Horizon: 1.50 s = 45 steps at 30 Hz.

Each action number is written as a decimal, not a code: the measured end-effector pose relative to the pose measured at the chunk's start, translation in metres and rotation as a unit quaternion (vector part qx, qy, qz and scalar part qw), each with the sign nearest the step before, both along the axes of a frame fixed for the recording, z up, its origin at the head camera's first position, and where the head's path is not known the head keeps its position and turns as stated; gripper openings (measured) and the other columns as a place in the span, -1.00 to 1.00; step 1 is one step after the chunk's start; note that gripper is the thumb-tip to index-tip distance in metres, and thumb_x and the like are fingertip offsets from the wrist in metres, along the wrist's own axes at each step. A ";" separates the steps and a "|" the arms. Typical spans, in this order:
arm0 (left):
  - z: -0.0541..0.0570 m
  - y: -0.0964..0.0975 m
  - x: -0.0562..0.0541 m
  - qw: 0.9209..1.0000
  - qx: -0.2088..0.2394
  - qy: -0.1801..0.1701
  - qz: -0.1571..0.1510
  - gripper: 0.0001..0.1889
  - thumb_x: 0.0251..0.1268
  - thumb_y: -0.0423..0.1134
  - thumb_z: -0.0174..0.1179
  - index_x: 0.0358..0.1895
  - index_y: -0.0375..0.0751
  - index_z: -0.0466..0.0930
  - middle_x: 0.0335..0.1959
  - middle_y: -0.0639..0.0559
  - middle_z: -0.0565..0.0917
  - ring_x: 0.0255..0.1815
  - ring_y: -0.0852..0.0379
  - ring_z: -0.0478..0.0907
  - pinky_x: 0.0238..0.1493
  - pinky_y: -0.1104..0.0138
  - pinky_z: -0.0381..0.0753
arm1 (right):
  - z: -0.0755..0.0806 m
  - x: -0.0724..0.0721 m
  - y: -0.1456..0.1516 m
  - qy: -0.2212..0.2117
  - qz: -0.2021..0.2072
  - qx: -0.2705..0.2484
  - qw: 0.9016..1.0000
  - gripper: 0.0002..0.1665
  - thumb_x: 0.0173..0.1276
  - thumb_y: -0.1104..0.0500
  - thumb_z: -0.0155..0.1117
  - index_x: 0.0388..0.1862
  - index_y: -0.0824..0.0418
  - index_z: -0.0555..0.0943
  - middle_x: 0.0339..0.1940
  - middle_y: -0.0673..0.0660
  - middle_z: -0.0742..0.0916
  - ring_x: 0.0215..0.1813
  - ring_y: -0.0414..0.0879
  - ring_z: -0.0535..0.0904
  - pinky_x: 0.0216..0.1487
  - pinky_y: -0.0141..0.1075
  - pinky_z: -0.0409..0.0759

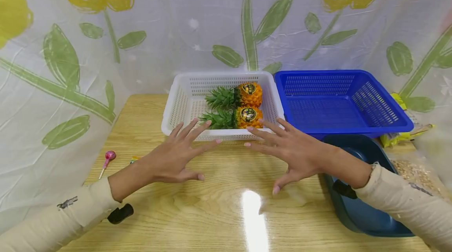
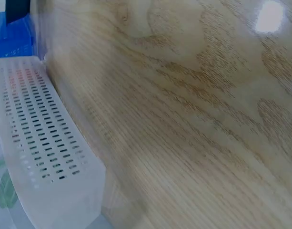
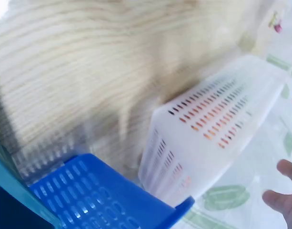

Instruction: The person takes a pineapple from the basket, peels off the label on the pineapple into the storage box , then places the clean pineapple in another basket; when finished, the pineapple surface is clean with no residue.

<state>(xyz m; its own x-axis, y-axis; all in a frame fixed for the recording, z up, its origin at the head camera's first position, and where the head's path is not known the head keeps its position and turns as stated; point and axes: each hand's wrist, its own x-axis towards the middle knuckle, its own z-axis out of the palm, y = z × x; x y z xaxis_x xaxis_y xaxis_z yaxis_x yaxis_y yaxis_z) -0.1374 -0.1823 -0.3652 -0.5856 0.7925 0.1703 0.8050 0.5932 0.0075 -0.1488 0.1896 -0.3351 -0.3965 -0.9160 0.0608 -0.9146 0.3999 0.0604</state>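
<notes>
Two pineapples with green crowns, an upper one (image 1: 250,94) and a lower one (image 1: 249,117), lie side by side in a white perforated basket (image 1: 181,105), each with a dark round label. My left hand (image 1: 178,154) hovers before the basket's near rim with fingers spread, holding nothing. Opposite it, my right hand (image 1: 293,148) is spread too, its fingertips over the near right rim. Whether any fingertip touches the rim I cannot tell. The right wrist view catches a few right fingers (image 3: 284,200) at its edge; the left wrist view shows mostly table and the basket's side (image 2: 45,129).
A blue basket (image 1: 318,112) adjoins the white one on the right. Below it a dark teal basin (image 1: 370,216) sits under my right forearm. Bagged grains (image 1: 416,169) and a yellow packet (image 1: 388,139) are at far right. A lollipop (image 1: 110,155) and small wrapper (image 1: 134,159) lie left.
</notes>
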 end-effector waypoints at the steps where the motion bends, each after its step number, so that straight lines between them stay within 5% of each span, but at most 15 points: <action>1: 0.000 -0.001 -0.001 1.000 0.010 -0.004 0.008 -0.06 0.24 0.63 -0.53 0.62 0.27 0.02 0.66 -0.19 -0.11 0.62 -0.40 -0.15 0.39 -0.42 0.02 | 0.002 -0.001 0.001 -0.006 -0.004 -0.001 1.000 0.35 -0.01 -0.77 0.01 0.66 -0.16 0.02 0.68 0.13 0.10 0.63 0.34 -0.02 0.42 0.44 0.05; 9: -0.001 -0.018 -0.008 0.986 0.099 -0.042 0.128 -0.04 0.26 0.62 -0.31 0.62 0.17 0.03 0.66 -0.16 -0.09 0.59 -0.40 -0.03 0.37 -0.40 0.06 | 0.016 -0.015 0.006 -0.048 -0.035 -0.006 0.998 0.27 0.10 -0.66 0.13 0.66 -0.06 0.07 0.65 0.22 0.16 0.64 0.26 0.01 0.49 0.27 0.13; 16: -0.005 -0.033 -0.016 0.945 0.180 -0.111 0.249 -0.10 0.35 0.34 0.12 0.63 0.10 0.00 0.64 -0.22 -0.12 0.54 -0.50 0.02 0.29 -0.45 0.15 | 0.028 -0.032 0.011 -0.144 -0.071 -0.030 0.987 0.22 0.18 -0.48 0.30 0.66 -0.01 0.06 0.67 0.15 0.13 0.63 0.22 0.06 0.51 0.19 0.15; 24: -0.015 -0.045 -0.025 0.896 0.224 -0.205 0.323 -0.06 0.41 0.33 0.03 0.66 0.00 -0.18 0.62 -0.31 -0.29 0.55 -0.47 -0.01 0.21 -0.39 0.33 | 0.038 -0.058 0.009 -0.247 -0.127 -0.046 0.960 0.11 0.26 -0.36 0.34 0.64 -0.04 0.10 0.66 0.09 0.18 0.64 0.20 0.05 0.51 0.23 0.11; 29: -0.020 -0.049 -0.031 0.886 0.225 -0.232 0.332 -0.03 0.43 0.32 0.01 0.65 -0.10 -0.23 0.58 -0.45 -0.19 0.48 -0.56 0.09 0.28 -0.40 0.23 | 0.044 -0.076 0.005 -0.263 -0.150 -0.050 0.952 0.02 0.31 -0.31 0.34 0.61 0.03 0.19 0.62 0.12 0.26 0.63 0.18 0.09 0.52 0.23 0.11; 39: -0.030 -0.051 -0.041 0.876 0.262 -0.269 0.302 0.02 0.43 0.25 0.09 0.65 -0.11 -0.34 0.56 -0.44 -0.05 0.53 -0.41 0.05 0.36 -0.35 0.16 | 0.056 -0.110 0.000 -0.284 -0.206 -0.051 0.935 -0.01 0.34 -0.28 0.33 0.61 0.03 0.18 0.57 0.15 0.33 0.53 0.18 0.27 0.43 0.25 0.25; 45: -0.033 -0.051 -0.044 0.849 0.316 -0.315 0.285 0.05 0.42 0.15 0.17 0.64 -0.04 -0.43 0.62 -0.33 -0.10 0.58 -0.35 0.02 0.43 -0.30 0.11 | 0.061 -0.130 -0.005 -0.282 -0.220 -0.046 0.933 -0.04 0.33 -0.30 0.32 0.60 -0.05 0.22 0.54 0.13 0.38 0.48 0.15 0.36 0.38 0.24 0.33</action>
<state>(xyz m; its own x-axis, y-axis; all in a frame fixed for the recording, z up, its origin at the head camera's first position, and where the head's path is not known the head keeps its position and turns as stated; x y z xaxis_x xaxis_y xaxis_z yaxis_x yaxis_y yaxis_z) -0.1809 -0.2329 -0.3982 -0.9754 0.2180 -0.0332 0.1076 0.6021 0.7912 -0.2786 0.1843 -0.2746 -0.7253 -0.6586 -0.2003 -0.5366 0.7232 -0.4349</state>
